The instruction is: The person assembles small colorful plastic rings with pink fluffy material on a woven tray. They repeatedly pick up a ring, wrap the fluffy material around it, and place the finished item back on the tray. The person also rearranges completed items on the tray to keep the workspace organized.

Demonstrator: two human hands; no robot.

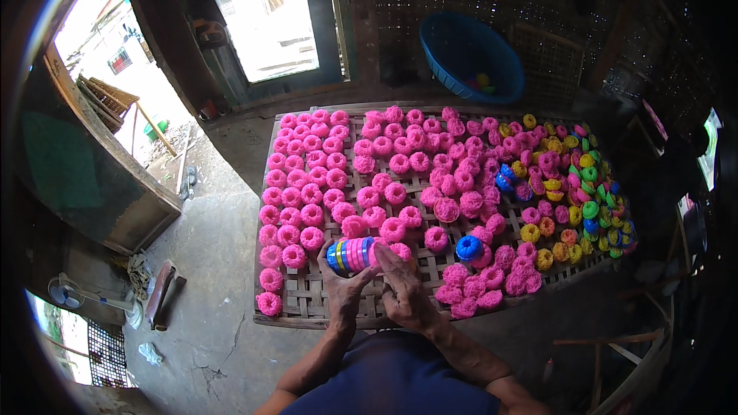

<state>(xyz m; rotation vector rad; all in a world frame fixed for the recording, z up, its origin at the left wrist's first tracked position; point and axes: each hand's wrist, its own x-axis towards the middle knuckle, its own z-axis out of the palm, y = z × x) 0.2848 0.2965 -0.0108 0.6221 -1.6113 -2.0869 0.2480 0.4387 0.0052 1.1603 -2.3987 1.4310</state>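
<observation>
Both my hands are at the near edge of a woven bamboo tray (307, 298). My left hand (344, 292) is closed round a sideways stack of small fluted cups (355, 253), blue and yellow at the left end and pink towards the right. My right hand (406, 296) is closed at the stack's right end, its fingers against a pink cup; what lies under the fingertips is hidden. Crinkled pink ring-shaped pieces (311, 215), each with a dimple, lie in rows just beyond my hands. A blue fluted cup (469, 248) sits on the tray to the right.
Loose pink pieces (503, 269) are heaped at the near right. Yellow, green and blue cups (588, 192) crowd the tray's right end. Behind the tray leans a large blue basin (469, 61). A white fan (92, 296) and a wooden stool-like object (161, 292) stand on the floor at left.
</observation>
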